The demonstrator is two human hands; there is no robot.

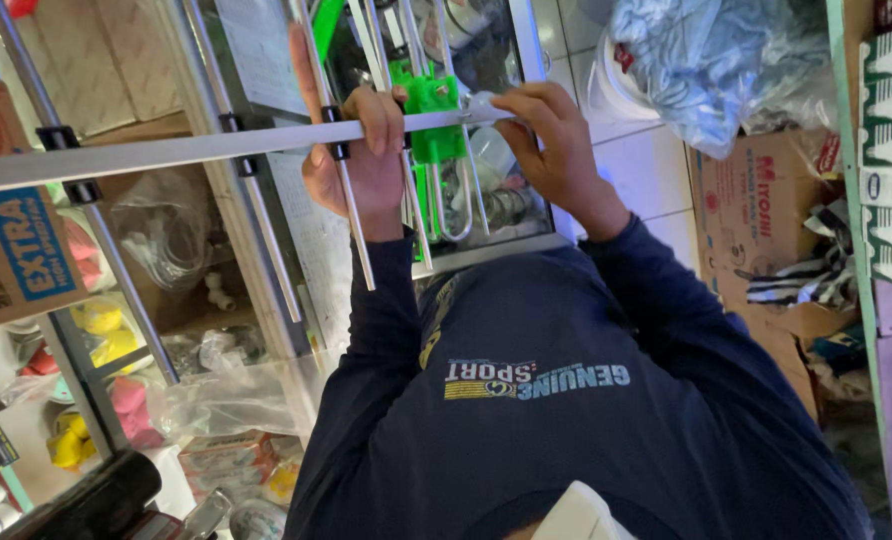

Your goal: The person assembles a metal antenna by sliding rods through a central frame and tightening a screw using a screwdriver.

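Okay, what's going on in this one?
A person in a dark sweatshirt holds a long grey metal bar with thin cross rods, like an antenna, over a glass display counter. The left hand grips the bar; the right hand works with its fingertips at the bar's end by a green plastic bracket.

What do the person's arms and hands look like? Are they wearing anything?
Both arms are covered by long dark navy sleeves, the left sleeve and the right sleeve, which reach down to the wrists. The left hand and right hand are bare: no gloves, and no rings or watch that I can see.
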